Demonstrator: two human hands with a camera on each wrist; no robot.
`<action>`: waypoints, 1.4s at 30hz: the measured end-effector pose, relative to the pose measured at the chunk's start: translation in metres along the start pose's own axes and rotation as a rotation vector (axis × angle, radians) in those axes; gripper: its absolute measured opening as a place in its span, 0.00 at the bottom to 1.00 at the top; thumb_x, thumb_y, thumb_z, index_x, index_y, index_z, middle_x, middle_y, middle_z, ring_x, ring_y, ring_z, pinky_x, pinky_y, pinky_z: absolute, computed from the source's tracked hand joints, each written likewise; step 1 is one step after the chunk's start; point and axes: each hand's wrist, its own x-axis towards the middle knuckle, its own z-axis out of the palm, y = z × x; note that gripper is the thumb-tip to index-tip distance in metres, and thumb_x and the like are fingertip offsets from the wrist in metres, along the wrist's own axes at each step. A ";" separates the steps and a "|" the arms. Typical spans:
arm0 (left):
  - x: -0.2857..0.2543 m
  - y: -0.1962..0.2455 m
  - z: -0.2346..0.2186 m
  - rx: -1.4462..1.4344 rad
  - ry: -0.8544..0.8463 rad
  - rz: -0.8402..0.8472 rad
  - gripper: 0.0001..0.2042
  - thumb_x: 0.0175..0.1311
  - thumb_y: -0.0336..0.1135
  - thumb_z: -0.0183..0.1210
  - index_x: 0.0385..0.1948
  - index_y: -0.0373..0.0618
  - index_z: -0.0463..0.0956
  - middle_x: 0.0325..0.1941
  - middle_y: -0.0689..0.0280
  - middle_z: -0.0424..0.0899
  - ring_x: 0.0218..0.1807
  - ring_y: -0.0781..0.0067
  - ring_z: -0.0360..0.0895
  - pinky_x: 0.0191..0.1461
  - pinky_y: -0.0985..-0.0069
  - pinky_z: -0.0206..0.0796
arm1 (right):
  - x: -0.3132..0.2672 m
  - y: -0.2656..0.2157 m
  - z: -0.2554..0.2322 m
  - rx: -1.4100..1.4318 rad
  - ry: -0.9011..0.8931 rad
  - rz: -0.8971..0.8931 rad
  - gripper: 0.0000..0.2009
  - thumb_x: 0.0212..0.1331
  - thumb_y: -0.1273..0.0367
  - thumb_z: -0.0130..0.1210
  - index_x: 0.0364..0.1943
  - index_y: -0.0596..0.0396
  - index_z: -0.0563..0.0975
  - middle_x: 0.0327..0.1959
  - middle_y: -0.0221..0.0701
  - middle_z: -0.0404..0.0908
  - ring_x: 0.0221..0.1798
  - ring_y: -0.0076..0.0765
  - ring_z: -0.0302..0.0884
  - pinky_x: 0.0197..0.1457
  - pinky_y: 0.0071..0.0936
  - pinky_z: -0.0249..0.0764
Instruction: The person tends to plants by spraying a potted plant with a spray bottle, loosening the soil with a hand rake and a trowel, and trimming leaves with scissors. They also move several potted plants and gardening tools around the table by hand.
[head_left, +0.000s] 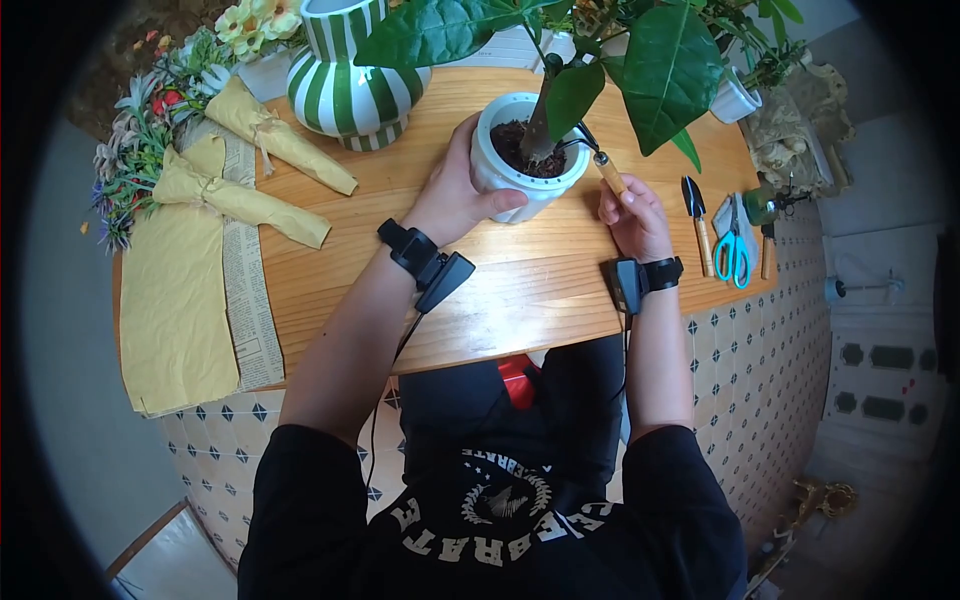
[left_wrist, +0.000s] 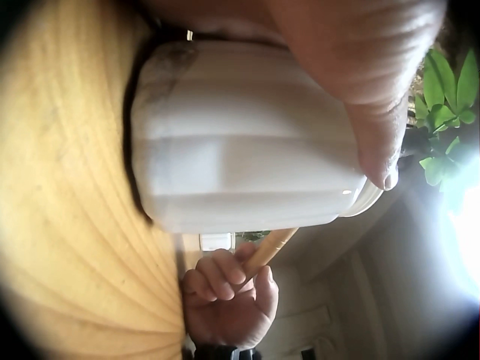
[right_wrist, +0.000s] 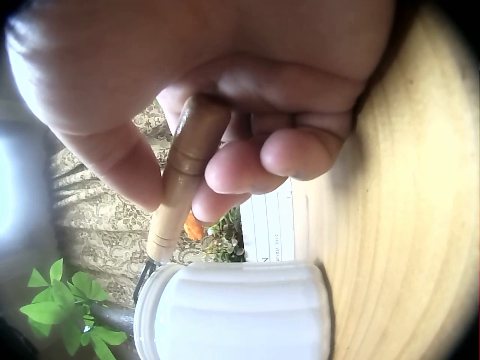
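A white ribbed flower pot point(head_left: 540, 197) stands on the wooden table with dark soil point(head_left: 512, 142) and a thick-stemmed leafy plant point(head_left: 541, 125) in it. My left hand point(head_left: 462, 198) grips the pot's left side, its thumb point(left_wrist: 379, 142) lying near the rim. On the pot's right, my right hand point(head_left: 637, 212) holds a small hand rake by its wooden handle point(right_wrist: 186, 169), between thumb and curled fingers. The rake's black prongs point(head_left: 587, 131) reach over the rim to the soil beside the stem; their tips are partly hidden.
A green-striped vase point(head_left: 352, 95) stands behind left. Two paper-wrapped bundles point(head_left: 285, 150) lie over yellow paper point(head_left: 180, 310) and newsprint at the left. To the right lie a small trowel point(head_left: 698, 225), turquoise-handled scissors point(head_left: 733, 262) and a grey cloth. Large leaves point(head_left: 672, 80) overhang the pot.
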 end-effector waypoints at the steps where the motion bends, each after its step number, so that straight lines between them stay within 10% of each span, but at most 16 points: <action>1: 0.000 -0.001 0.000 -0.003 0.000 0.003 0.57 0.35 0.57 0.73 0.65 0.38 0.46 0.64 0.51 0.63 0.67 0.58 0.60 0.69 0.65 0.53 | 0.000 0.000 0.000 0.002 0.000 -0.002 0.12 0.58 0.69 0.53 0.43 0.62 0.75 0.28 0.27 0.74 0.29 0.22 0.67 0.35 0.19 0.65; 42: -0.001 0.001 0.008 -0.094 -0.021 -0.043 0.54 0.35 0.56 0.74 0.62 0.40 0.49 0.59 0.60 0.66 0.61 0.67 0.65 0.65 0.68 0.57 | -0.003 0.000 0.003 0.053 -0.007 0.019 0.09 0.61 0.68 0.53 0.41 0.58 0.75 0.26 0.22 0.73 0.28 0.15 0.67 0.32 0.12 0.64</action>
